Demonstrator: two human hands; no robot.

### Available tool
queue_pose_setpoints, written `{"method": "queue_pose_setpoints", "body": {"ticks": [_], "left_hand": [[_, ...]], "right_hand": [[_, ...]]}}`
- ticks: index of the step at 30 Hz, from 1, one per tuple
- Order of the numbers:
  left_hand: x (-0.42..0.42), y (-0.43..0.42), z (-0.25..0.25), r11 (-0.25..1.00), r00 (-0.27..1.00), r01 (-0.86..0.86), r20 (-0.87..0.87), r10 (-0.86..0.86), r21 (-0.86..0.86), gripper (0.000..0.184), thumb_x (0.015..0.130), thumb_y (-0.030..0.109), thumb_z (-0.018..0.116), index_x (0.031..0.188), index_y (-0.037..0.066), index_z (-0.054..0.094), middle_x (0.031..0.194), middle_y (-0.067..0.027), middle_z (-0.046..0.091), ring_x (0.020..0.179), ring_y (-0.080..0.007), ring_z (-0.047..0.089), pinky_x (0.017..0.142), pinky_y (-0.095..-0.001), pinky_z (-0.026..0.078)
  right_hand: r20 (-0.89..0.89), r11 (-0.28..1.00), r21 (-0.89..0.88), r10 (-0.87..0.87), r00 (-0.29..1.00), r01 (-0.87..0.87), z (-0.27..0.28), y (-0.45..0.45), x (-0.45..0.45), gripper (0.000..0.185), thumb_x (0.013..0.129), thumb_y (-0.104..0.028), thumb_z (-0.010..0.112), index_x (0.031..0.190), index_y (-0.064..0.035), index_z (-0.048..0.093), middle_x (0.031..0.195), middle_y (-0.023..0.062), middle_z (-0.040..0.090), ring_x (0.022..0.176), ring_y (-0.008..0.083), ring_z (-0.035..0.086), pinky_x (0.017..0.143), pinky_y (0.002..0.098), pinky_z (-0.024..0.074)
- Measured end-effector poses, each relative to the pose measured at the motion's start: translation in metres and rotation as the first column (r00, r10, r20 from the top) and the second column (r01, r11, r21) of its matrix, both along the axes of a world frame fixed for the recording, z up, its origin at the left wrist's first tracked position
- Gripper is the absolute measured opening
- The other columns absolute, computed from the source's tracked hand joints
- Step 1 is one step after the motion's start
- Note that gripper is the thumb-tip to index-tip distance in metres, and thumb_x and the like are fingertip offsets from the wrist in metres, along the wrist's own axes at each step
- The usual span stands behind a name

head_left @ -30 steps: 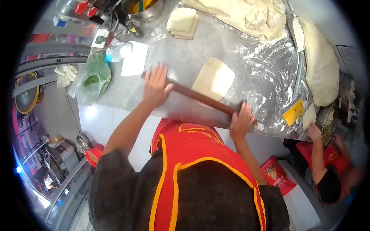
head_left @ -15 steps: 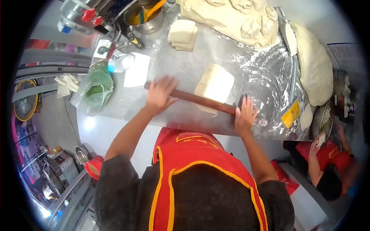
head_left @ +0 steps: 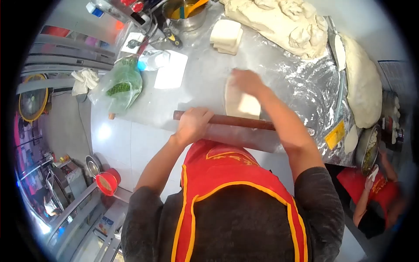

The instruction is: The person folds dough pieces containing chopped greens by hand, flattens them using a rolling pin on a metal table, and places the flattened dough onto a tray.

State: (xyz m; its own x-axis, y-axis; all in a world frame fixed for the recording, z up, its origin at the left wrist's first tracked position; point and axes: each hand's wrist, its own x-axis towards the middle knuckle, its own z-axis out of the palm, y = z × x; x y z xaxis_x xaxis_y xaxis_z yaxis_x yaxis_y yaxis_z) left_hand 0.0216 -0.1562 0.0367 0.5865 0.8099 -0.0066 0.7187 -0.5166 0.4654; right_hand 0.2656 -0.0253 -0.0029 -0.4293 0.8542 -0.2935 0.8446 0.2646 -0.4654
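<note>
My left hand (head_left: 193,124) is closed around the left part of a brown wooden rolling pin (head_left: 244,122), which lies across the near edge of a flat dough sheet (head_left: 243,105). Over the far edge of that sheet is my right hand (head_left: 248,82), slightly blurred, its fingers curled and apparently pinching the dough. My right forearm crosses over the pin and hides its right part. Beyond the hands sits a small stack of dough squares (head_left: 226,36).
A big dough mass (head_left: 283,26) lies at the back, another dough piece (head_left: 362,83) at right. A yellow scraper (head_left: 334,135), a bag of greens (head_left: 126,83), a white sheet (head_left: 171,70) and a metal pot (head_left: 187,22) surround the work. A co-worker (head_left: 371,187) is at lower right.
My right hand has left the rolling pin's right end and reached forward to the dough's far edge. The pin is now nearer the table's front edge, my left hand still on it.
</note>
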Motion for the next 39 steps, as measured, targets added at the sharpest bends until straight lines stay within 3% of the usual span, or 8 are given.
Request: {"method": "queue_pose_setpoints", "body": {"ticks": [2,3,9,15,26,31,35,39], "left_hand": [[0.000,0.002,0.010,1.000,1.000,-0.007,-0.002,0.007,0.011,0.037,0.064,0.008,0.072,0.098,0.007,0.058,0.093,-0.0089,0.061,0.086,-0.0294,0.060,0.076,-0.0403,0.047],[0.001,0.004,0.013,1.000,1.000,-0.010,0.000,0.010,0.016,0.036,0.064,0.007,0.072,0.097,0.007,0.058,0.092,-0.0090,0.060,0.085,-0.0295,0.060,0.075,-0.0402,0.047],[0.014,0.023,-0.004,0.982,0.999,0.031,0.038,-0.038,0.186,0.040,0.061,0.004,0.072,0.099,0.006,0.060,0.099,-0.0103,0.061,0.089,-0.0309,0.059,0.080,-0.0413,0.046],[0.061,0.047,-0.037,0.999,0.995,-0.013,-0.097,0.017,0.035,0.063,0.088,0.030,0.061,0.143,0.008,0.039,0.146,-0.0107,0.041,0.138,-0.0296,0.033,0.113,-0.0505,0.024],[0.155,0.195,-0.056,0.916,0.992,-0.034,-0.100,0.080,0.400,0.063,0.096,0.047,0.042,0.149,0.015,0.030,0.155,-0.0116,0.027,0.145,-0.0297,0.019,0.116,-0.0544,0.012],[0.071,0.074,-0.052,0.994,0.992,-0.019,-0.126,0.032,0.108,0.070,0.089,0.036,0.059,0.147,0.006,0.031,0.150,-0.0150,0.036,0.140,-0.0313,0.030,0.114,-0.0531,0.019],[0.047,0.055,-0.056,0.974,0.998,0.064,-0.026,-0.060,0.219,0.059,0.075,0.014,0.070,0.130,0.008,0.050,0.128,-0.0131,0.054,0.125,-0.0315,0.046,0.106,-0.0482,0.033],[0.051,0.072,-0.036,0.975,0.989,0.140,0.032,-0.148,0.174,0.035,0.066,0.007,0.070,0.099,0.008,0.058,0.097,-0.0098,0.058,0.096,-0.0305,0.056,0.086,-0.0421,0.043]], "right_hand": [[-0.114,0.941,0.148,-0.288,0.951,0.303,-0.020,-0.010,0.051,0.041,0.084,-0.029,0.066,0.116,-0.0046,0.061,0.105,0.0195,0.067,0.096,0.0368,0.064,0.083,0.0435,0.0500],[-0.138,0.900,-0.168,-0.426,0.894,0.403,-0.010,-0.018,0.081,0.041,0.083,-0.029,0.067,0.112,-0.0006,0.060,0.103,0.0219,0.066,0.094,0.0371,0.064,0.081,0.0435,0.0500],[-0.029,0.753,-0.100,-0.656,0.754,0.651,0.030,-0.178,0.163,0.035,0.091,-0.030,0.058,0.104,0.0024,0.058,0.100,0.0227,0.064,0.093,0.0366,0.061,0.083,0.0434,0.0464],[0.104,0.663,0.462,-0.700,0.707,0.588,-0.019,-0.254,0.155,0.049,0.095,-0.023,0.049,0.139,-0.0030,0.042,0.144,0.0160,0.043,0.132,0.0334,0.040,0.108,0.0519,0.0265],[0.143,0.590,0.557,-0.761,0.633,0.584,-0.020,-0.124,0.217,0.056,0.101,-0.034,0.035,0.148,-0.0034,0.029,0.153,0.0185,0.028,0.142,0.0352,0.025,0.113,0.0573,0.0143],[0.056,0.661,0.483,-0.678,0.733,0.574,-0.023,-0.246,0.153,0.056,0.094,-0.027,0.050,0.142,-0.0003,0.039,0.146,0.0195,0.040,0.136,0.0328,0.037,0.112,0.0552,0.0203],[-0.100,0.727,0.399,-0.572,0.814,0.559,-0.014,-0.209,0.149,0.049,0.092,-0.028,0.058,0.131,0.0010,0.051,0.132,0.0220,0.052,0.124,0.0357,0.048,0.106,0.0478,0.0322],[-0.191,0.736,-0.211,-0.677,0.711,0.644,-0.001,-0.092,0.125,0.047,0.080,-0.026,0.074,0.115,0.0021,0.058,0.103,0.0203,0.064,0.092,0.0358,0.062,0.082,0.0404,0.0481]]}}
